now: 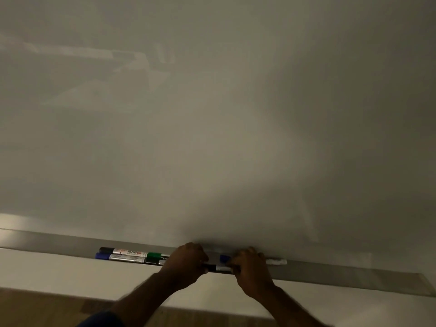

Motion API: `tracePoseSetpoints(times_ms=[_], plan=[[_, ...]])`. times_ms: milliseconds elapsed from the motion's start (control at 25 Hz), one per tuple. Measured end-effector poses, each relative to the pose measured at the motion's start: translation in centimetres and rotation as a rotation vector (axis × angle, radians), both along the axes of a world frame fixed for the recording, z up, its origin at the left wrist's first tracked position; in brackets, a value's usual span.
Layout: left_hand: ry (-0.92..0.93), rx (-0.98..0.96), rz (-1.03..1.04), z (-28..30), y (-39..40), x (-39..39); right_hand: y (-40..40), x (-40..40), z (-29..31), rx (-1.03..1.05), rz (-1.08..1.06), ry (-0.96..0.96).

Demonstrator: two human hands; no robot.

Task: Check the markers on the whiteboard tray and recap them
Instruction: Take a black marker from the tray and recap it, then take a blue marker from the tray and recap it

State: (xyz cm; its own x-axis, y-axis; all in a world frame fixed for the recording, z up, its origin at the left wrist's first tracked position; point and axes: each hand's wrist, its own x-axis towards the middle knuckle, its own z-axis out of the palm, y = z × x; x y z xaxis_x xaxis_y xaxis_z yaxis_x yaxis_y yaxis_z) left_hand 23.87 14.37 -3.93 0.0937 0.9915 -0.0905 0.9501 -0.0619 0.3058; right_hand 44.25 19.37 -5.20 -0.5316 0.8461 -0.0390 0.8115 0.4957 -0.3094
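Note:
A grey metal whiteboard tray (354,272) runs along the bottom of the board. My left hand (186,263) and my right hand (250,265) both grip one black-capped marker (215,268) held level just above the tray's front edge; the left hand is at the cap end, the right on the white barrel. Behind it a blue-capped marker (225,257) lies on the tray, mostly hidden by my right hand, its white end (276,261) showing to the right. Left of my hands lie a black-capped marker (122,251), a blue-capped marker (120,257) and a green-capped marker (155,256).
The blank whiteboard (212,114) fills the view above the tray. Below the tray is a pale wall (70,277), and a wooden floor (42,310) shows at the bottom left. The tray's right end (422,284) holds nothing.

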Motion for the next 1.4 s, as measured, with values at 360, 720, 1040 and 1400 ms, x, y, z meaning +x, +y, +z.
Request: tracePoseSetpoints(times_ms=[360,720,1040,1400], plan=[[-0.104,0.084,0.045,0.0,-0.2,-1.4,-0.6,-1.7,-0.7,-0.011,0.021,0.007],[0.098,0.150,-0.099,-0.2,0.5,1.9,0.1,1.3,-0.1,0.079,-0.056,0.092],[0.274,-0.004,-0.072,-0.5,2.6,5.3,1.3,6.8,0.1,0.076,-0.160,0.005],[0.180,0.002,0.099,-0.7,2.8,5.0,1.5,8.6,-0.4,0.075,-0.178,-0.052]])
